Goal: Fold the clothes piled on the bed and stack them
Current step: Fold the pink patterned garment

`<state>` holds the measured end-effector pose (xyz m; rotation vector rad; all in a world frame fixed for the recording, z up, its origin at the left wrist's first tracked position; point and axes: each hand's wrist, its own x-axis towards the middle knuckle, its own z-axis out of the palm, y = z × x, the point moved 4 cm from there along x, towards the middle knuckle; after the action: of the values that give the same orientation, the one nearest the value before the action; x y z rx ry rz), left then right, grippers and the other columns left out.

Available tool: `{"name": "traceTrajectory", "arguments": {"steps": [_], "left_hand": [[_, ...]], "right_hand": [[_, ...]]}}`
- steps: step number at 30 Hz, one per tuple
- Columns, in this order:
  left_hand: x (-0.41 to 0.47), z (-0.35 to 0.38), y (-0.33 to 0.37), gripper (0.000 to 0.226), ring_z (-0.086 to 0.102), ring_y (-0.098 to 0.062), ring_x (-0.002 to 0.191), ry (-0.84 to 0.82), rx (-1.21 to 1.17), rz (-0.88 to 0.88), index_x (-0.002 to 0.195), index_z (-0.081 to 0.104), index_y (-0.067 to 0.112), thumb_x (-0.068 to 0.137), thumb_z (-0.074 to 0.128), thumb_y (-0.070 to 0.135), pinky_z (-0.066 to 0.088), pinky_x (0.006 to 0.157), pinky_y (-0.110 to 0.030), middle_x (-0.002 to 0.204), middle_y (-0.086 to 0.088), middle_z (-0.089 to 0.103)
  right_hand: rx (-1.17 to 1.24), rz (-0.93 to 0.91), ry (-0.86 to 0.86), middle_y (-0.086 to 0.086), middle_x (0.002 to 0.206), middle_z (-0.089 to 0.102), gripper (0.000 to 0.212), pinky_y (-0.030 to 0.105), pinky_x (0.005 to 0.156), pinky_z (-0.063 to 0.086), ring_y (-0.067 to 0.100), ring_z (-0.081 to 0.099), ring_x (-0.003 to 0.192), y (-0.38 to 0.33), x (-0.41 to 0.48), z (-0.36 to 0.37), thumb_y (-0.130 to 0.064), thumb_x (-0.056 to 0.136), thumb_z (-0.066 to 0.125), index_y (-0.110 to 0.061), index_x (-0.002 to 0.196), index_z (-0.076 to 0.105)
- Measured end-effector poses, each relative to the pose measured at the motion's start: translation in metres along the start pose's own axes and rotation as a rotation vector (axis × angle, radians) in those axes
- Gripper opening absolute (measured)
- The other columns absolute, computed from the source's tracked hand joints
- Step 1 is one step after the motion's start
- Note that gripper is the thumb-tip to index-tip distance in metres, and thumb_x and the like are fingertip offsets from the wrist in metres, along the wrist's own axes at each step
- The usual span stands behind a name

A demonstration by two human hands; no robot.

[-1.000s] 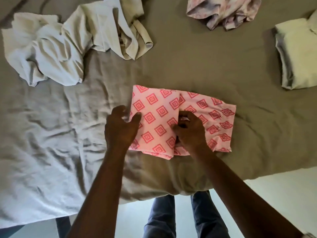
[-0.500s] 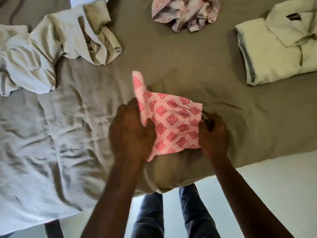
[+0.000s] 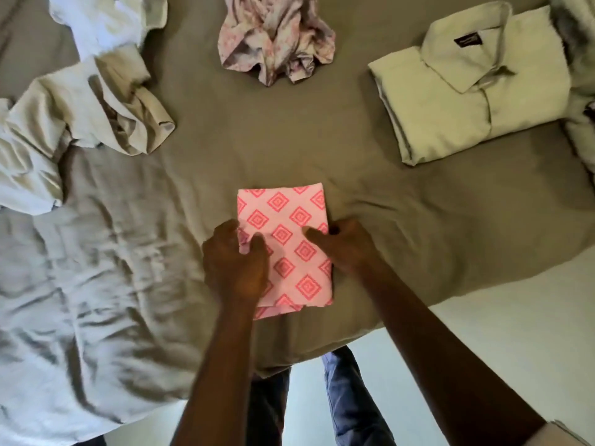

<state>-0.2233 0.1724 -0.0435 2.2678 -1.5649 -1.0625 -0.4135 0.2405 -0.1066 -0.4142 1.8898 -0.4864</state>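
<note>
A pink cloth with red diamond print (image 3: 289, 226) lies folded into a narrow rectangle near the bed's front edge. My left hand (image 3: 235, 262) grips its left edge, thumb on top and fingers curled round the layers. My right hand (image 3: 344, 246) pinches the right edge, thumb lying across the top. A folded cream collared shirt (image 3: 467, 88) sits at the back right. A crumpled pink floral garment (image 3: 273, 37) lies at the back centre. A heap of unfolded beige and white clothes (image 3: 87, 91) fills the back left.
The bed is covered by an olive sheet (image 3: 402, 220), with a wrinkled pale sheet (image 3: 96, 268) over its left part. The front edge of the bed curves just below the pink cloth. Pale floor (image 3: 515, 349) and my blue trousers (image 3: 347, 397) show below.
The pink cloth's left half was lifted and folded over to the right, making it narrower. Both hands now hold its two side edges. The view has shifted right, showing more of the folded shirt.
</note>
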Motion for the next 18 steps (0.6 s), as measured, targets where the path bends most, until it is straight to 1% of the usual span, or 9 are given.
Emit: {"name": "traceTrajectory", "arguments": {"steps": [3,4,6,7,9,11,14,16,18], "left_hand": [[0.024,0.009,-0.024,0.055,0.071,-0.021,0.105,-0.328,0.035,-0.149,0.123,0.063,0.024,0.076,0.086,0.041,0.057,0.093,-0.044,0.114,0.008,0.073],[0.029,0.012,-0.029,0.055,0.073,-0.020,0.102,-0.391,0.013,-0.160,0.123,0.061,0.022,0.077,0.089,0.036,0.060,0.090,-0.045,0.116,0.006,0.074],[0.031,0.017,-0.027,0.039,0.076,-0.025,0.100,-0.526,-0.213,-0.231,0.119,0.064,0.012,0.085,0.084,0.012,0.063,0.080,-0.044,0.119,-0.008,0.075],[0.030,0.019,-0.022,0.034,0.075,-0.029,0.103,-0.626,-0.382,-0.301,0.121,0.066,0.007,0.089,0.077,0.004,0.063,0.081,-0.046,0.121,-0.014,0.075],[0.021,0.021,-0.004,0.037,0.071,-0.036,0.114,-0.777,-0.641,-0.392,0.131,0.065,0.004,0.094,0.065,-0.002,0.060,0.091,-0.053,0.126,-0.017,0.072],[0.014,0.026,0.009,0.040,0.068,-0.039,0.117,-0.815,-0.746,-0.384,0.134,0.063,0.003,0.095,0.059,-0.005,0.057,0.096,-0.057,0.128,-0.019,0.071],[0.006,0.039,0.033,0.043,0.068,-0.043,0.116,-0.843,-0.740,-0.345,0.131,0.065,0.004,0.088,0.065,-0.004,0.057,0.095,-0.058,0.127,-0.022,0.070],[0.002,0.048,0.047,0.046,0.067,-0.044,0.118,-0.857,-0.731,-0.287,0.133,0.065,0.006,0.088,0.070,-0.001,0.054,0.098,-0.059,0.129,-0.022,0.069],[-0.006,0.061,0.071,0.048,0.068,-0.041,0.117,-0.876,-0.707,-0.231,0.135,0.063,0.008,0.088,0.070,0.004,0.054,0.099,-0.058,0.129,-0.019,0.070]], "right_hand": [[-0.137,-0.020,0.014,0.007,0.110,0.077,0.070,0.041,0.086,0.060,0.026,0.074,0.099,-0.004,0.002,0.005,-0.064,0.066,0.069,-0.011,0.112,0.074],[-0.128,-0.028,0.024,0.005,0.112,0.077,0.064,0.042,0.088,0.060,0.027,0.074,0.102,-0.005,0.002,0.006,-0.061,0.070,0.069,-0.013,0.113,0.074],[-0.013,-0.055,0.030,-0.002,0.108,0.078,0.042,0.045,0.089,0.060,0.023,0.074,0.098,-0.003,-0.001,0.006,-0.051,0.082,0.070,-0.022,0.112,0.074],[0.082,-0.065,0.022,-0.005,0.106,0.078,0.035,0.047,0.089,0.060,0.021,0.075,0.096,-0.001,-0.001,0.003,-0.049,0.084,0.069,-0.028,0.111,0.073],[0.321,-0.079,-0.034,-0.007,0.108,0.078,0.033,0.049,0.090,0.060,0.019,0.075,0.097,0.003,-0.008,-0.007,-0.045,0.089,0.072,-0.031,0.117,0.067],[0.563,-0.061,-0.184,0.000,0.115,0.077,0.038,0.046,0.089,0.062,0.024,0.075,0.104,0.005,-0.013,-0.023,-0.026,0.093,0.076,-0.023,0.128,0.062],[0.729,0.014,-0.389,0.015,0.121,0.074,0.043,0.039,0.080,0.063,0.031,0.074,0.105,0.004,-0.029,-0.057,-0.008,0.091,0.072,-0.009,0.132,0.061],[0.835,0.038,-0.385,0.020,0.121,0.073,0.040,0.038,0.074,0.063,0.032,0.075,0.100,0.010,-0.034,-0.074,-0.007,0.092,0.071,-0.006,0.131,0.063],[0.930,0.004,-0.312,0.021,0.124,0.071,0.047,0.044,0.080,0.062,0.035,0.073,0.104,0.016,-0.034,-0.097,-0.010,0.087,0.077,-0.006,0.132,0.063]]}}
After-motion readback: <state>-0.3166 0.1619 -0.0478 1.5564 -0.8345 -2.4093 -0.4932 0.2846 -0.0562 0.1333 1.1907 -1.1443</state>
